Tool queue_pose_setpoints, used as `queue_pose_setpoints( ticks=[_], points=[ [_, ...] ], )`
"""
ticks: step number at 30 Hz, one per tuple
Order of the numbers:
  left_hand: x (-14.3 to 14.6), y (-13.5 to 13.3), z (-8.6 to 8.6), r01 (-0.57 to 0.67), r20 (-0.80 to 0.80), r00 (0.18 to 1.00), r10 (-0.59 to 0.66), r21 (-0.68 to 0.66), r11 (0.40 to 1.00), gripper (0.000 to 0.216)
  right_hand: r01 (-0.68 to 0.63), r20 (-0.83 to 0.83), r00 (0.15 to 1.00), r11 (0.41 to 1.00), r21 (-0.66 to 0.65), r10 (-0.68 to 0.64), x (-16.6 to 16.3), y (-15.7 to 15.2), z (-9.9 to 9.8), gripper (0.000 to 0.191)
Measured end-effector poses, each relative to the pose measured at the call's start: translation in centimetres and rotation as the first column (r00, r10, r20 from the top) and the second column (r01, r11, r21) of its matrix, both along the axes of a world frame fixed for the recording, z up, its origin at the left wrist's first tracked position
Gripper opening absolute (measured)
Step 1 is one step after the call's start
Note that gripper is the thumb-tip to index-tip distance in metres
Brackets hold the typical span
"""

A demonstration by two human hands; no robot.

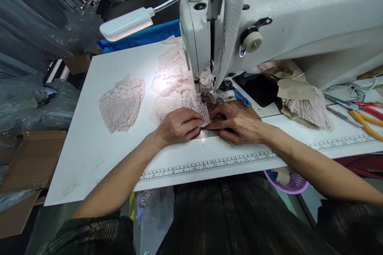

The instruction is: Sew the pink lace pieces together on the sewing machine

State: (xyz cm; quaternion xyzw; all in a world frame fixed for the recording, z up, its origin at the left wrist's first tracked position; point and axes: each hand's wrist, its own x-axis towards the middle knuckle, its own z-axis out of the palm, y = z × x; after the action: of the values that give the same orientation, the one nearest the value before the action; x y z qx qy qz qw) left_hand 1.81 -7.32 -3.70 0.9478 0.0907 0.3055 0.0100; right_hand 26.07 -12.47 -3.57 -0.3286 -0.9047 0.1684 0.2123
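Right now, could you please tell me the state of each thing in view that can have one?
Larger lace: rumpled, partly under the left hand.
Left hand: fingers bent, touching the larger lace.
Right hand: fingertip at that lace's edge.
Smaller lace: rumpled, lying apart on the table.
Lamp: lit.
Sewing machine: running or stopped, cannot tell.
Purple basket: beige material inside.

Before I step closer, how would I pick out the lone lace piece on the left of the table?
Find the big white sewing machine, then look left along the white table, past the larger lace at the left hand. Nearer the table's left edge, below the lamp in the picture, is the small pink piece. Unlike the larger lace, it lies apart, and no hand touches it.
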Motion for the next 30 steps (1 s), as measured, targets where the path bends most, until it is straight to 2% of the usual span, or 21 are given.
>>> queue_pose_setpoints(
  ticks=[3,7,11,13,16,23,30],
  points=[
    [0.1,0.0,0.1,0.018,-0.021,1.000,-0.018,0.008,1.000,0.010,0.008,0.006,1.000,1.000,-0.014,-0.008,0.0,-0.1,0.0,0.035],
    [0.1,-0.1,0.2,-0.007,-0.130,0.991,0.008,0.010,1.000,0.009,0.014,0.000,1.000,1.000,-0.020,-0.014,0.0,-0.1,0.1,0.034],
    [0.1,-0.4,0.5,-0.019,-0.201,0.979,0.027,0.042,0.999,0.010,-0.006,-0.049,0.999,0.988,-0.153,-0.001,0.5,1.2,1.2,0.035],
    [0.1,-0.5,0.6,-0.015,-0.208,0.978,0.028,0.065,0.998,0.010,0.039,-0.029,0.999,0.978,-0.206,-0.046,0.6,2.0,1.6,0.039],
    [0.2,-0.6,0.7,-0.017,-0.199,0.979,0.038,0.107,0.994,0.009,0.114,0.020,0.993,0.980,-0.160,-0.112,0.6,2.7,1.4,0.043],
    [0.3,-0.6,0.4,-0.017,-0.176,0.984,0.039,0.120,0.993,0.009,0.130,-0.037,0.991,0.991,-0.016,-0.130,0.3,1.7,-1.0,0.042],
    [0.3,-1.1,0.6,-0.038,-0.194,0.980,0.051,0.070,0.997,0.012,0.147,-0.026,0.989,0.987,0.067,-0.146,0.1,1.6,-1.0,0.038]
  ],
)
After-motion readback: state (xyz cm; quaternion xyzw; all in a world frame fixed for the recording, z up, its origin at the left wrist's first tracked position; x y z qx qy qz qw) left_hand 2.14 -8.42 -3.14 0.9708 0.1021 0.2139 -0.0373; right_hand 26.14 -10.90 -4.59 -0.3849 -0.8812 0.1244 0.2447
